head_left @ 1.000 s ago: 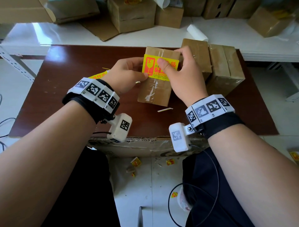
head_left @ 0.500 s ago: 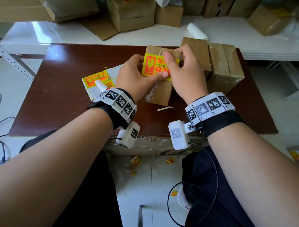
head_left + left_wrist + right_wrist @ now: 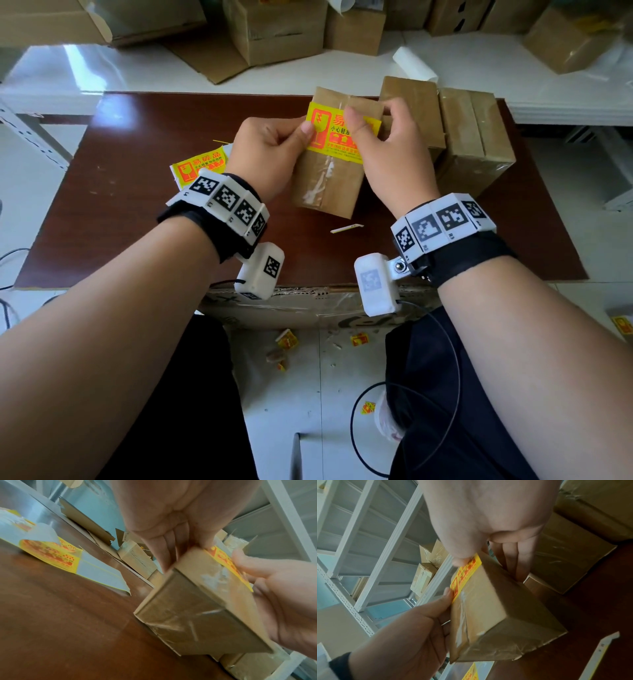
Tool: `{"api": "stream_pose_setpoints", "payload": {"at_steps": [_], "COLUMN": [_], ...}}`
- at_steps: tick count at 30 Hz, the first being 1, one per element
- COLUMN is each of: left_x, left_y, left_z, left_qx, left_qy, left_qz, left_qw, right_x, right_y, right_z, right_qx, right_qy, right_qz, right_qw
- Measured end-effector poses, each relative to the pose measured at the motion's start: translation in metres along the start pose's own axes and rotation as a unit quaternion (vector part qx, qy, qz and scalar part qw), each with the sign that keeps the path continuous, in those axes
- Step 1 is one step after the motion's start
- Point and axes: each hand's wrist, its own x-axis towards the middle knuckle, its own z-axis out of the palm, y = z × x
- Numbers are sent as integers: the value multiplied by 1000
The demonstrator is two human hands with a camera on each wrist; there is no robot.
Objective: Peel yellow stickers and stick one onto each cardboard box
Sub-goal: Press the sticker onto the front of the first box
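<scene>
Pinching cardboard box (image 3: 329,178), both hands thumb-press yellow sticker (image 3: 337,137) reading 易; 小心轻放; sheet (image 3: 200,168): 易碎品.

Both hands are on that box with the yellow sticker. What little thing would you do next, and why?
Probably slide the right hand's thumb across the sticker to smooth it flat. It already lies on the box, with the left hand's thumb on its left edge, and both hands grip the box, so only pressing down seems left.

- head: high, looks down and forward over surface (image 3: 137,205)
- wrist cams: close, low, along each hand
- all three share the cardboard box (image 3: 329,185)
</scene>
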Motion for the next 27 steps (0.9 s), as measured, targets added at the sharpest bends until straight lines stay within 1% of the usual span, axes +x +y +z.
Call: {"api": "stream_pose_setpoints", "payload": {"at_steps": [2,4,6,8,11,14,16,20,23,25,27], "left_x": [1,-1,-5,-7,-4,-4,-5,-4,1,5,7], "left_y": [2,7,10,9,5,5,3,1,-1,-1,1], "left_z": [0,1,2,3,0,-1,2,5,6,4,1], "left_qx": [13,66,108,96,71,90,81,79,42,32,6], "left_qy": [11,17,8,-6,-8,-9,1,58,95,105,105], "left_qz": [-9,-10,-16,-21,-18,-5,-6,-47,-88,-112,-125], "left_qw": [1000,998,994,995,997,996,997,994,991,988,987], "right_x": [-3,-6,-5,-3,-2,-3,-2,-3,-4,-7,-7], "right_y": [0,-1,3,7,8,10,10,11,7,5,7], "right_z": [1,4,9,13,16,15,13,14,12,13,16], "right_qx": [11,2,2,2,2,36,59,107,153,159,153], "right_qy": [-6,-11,-20,-39,-60,-45,-25,-1,-12,-37,-69], "right_qz": [-9,-32,-54,-63,-68,-60,-51,-11,31,22,-7], "right_qw": [1000,999,998,997,996,997,997,994,988,986,986]}}
